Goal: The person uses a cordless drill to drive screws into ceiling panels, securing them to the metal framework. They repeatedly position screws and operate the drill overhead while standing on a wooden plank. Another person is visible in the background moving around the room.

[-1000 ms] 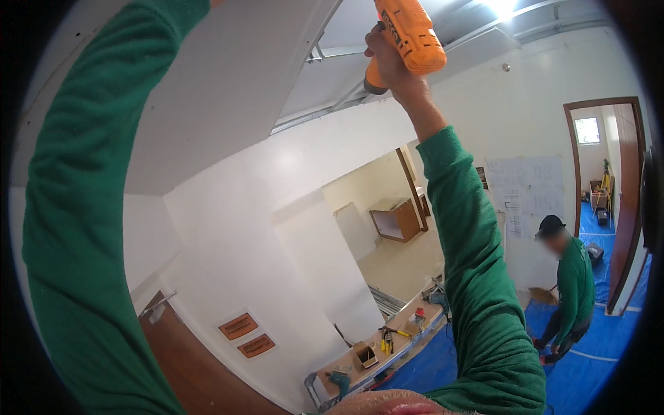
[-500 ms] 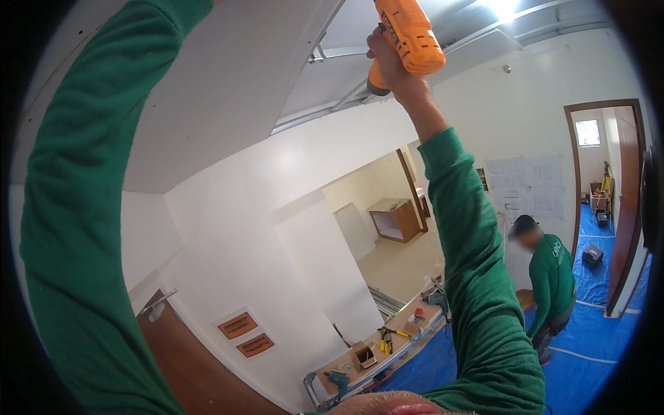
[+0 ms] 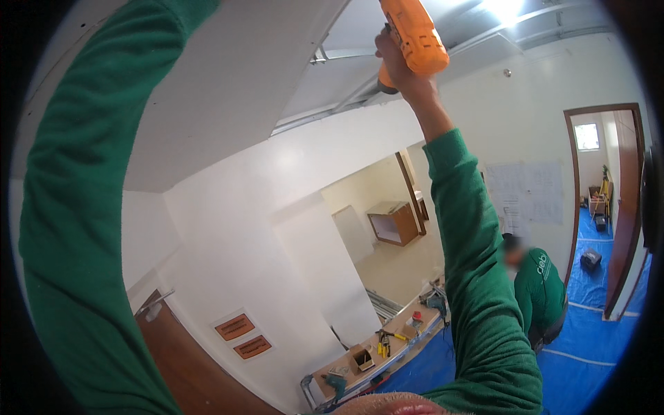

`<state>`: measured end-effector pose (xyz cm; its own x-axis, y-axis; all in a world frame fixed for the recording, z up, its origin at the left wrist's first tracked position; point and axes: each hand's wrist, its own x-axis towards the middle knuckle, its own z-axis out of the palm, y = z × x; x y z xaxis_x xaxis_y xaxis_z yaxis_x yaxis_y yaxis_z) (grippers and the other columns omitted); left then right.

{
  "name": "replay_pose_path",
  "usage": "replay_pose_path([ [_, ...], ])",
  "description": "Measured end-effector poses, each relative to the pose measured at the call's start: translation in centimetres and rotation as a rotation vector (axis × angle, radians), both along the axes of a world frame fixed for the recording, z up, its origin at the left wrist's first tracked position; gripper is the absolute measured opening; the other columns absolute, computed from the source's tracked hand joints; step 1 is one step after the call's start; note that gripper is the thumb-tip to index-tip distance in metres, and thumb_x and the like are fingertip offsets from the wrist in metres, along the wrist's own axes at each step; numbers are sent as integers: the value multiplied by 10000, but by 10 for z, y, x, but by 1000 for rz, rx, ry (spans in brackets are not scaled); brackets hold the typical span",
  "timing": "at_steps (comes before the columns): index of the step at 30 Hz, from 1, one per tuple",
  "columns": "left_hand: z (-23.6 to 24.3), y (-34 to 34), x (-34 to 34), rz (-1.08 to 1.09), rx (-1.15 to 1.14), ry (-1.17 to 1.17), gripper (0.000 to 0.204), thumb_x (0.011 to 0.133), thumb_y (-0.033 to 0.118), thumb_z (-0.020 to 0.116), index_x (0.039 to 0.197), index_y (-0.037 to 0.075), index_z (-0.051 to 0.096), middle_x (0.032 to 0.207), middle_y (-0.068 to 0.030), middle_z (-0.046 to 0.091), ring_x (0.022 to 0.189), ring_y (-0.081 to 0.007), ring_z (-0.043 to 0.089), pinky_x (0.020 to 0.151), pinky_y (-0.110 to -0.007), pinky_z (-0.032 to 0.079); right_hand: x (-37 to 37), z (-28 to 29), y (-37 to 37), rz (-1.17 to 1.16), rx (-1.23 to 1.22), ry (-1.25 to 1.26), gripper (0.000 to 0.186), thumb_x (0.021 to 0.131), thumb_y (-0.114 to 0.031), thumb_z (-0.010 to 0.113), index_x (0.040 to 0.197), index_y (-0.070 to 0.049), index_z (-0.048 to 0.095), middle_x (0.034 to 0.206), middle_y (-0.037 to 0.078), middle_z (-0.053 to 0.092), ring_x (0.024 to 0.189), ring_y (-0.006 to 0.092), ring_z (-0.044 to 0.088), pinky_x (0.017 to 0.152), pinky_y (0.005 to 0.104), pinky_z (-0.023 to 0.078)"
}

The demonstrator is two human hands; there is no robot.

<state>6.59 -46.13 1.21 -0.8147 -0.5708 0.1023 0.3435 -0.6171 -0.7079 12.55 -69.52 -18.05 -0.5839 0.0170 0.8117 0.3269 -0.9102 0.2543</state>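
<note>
My right hand is raised high and wrapped round an orange power drill. The drill's front end runs out past the top edge, so its tip is hidden. My left arm, in a green sleeve, reaches up along the left side. Its hand lies beyond the top edge, near a large pale ceiling board. Beside the board's edge, thin metal ceiling framing shows in the open part of the ceiling, close to the drill.
Below stands a long workbench with a small open box, yellow-handled tools and a green drill. At the right a co-worker bends over blue floor sheeting, near a doorway. A brown door is lower left.
The drill and my right hand have shifted slightly right. The co-worker has bent lower and moved a little left, partly behind my right arm. My left arm has hardly moved.
</note>
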Motion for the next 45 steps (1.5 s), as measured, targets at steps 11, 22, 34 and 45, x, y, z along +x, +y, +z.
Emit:
replay_pose_path([
  [11, 0, 1, 2, -26, 34, 29, 137, 848, 208, 738, 775, 98, 703, 759, -58, 678, 740, -186, 692, 707, -343, 601, -4, 11, -13, -35, 8, -5, 203, 917, -230, 705, 1040, -73, 669, 836, -2, 683, 773, 111, 662, 721, 313, 550],
  [22, 0, -1, 1, -23, 42, 39, 120, 849, 203, 741, 776, 115, 703, 754, -47, 672, 728, -182, 682, 697, -346, 600, -4, 19, -46, -356, 105, 81, 591, 911, -334, 804, 1376, -82, 540, 1262, 112, 569, 1145, 216, 615, 1002, 388, 536],
  [34, 1, -5, 5, -15, 16, 4, 97, 855, 178, 731, 796, 101, 719, 773, -62, 693, 738, -203, 712, 704, -353, 607, -17, 14, -29, -270, -81, -46, 297, 890, -219, 814, 1078, -29, 684, 887, 46, 721, 783, 186, 718, 750, 326, 603],
  [45, -5, -3, 1, -15, -1, 3, 97, 880, 179, 710, 807, 115, 714, 775, -52, 679, 756, -195, 697, 726, -351, 600, -28, 12, -30, -337, -178, -105, 261, 872, -124, 816, 1088, -32, 701, 920, 60, 742, 817, 186, 730, 749, 312, 601],
])
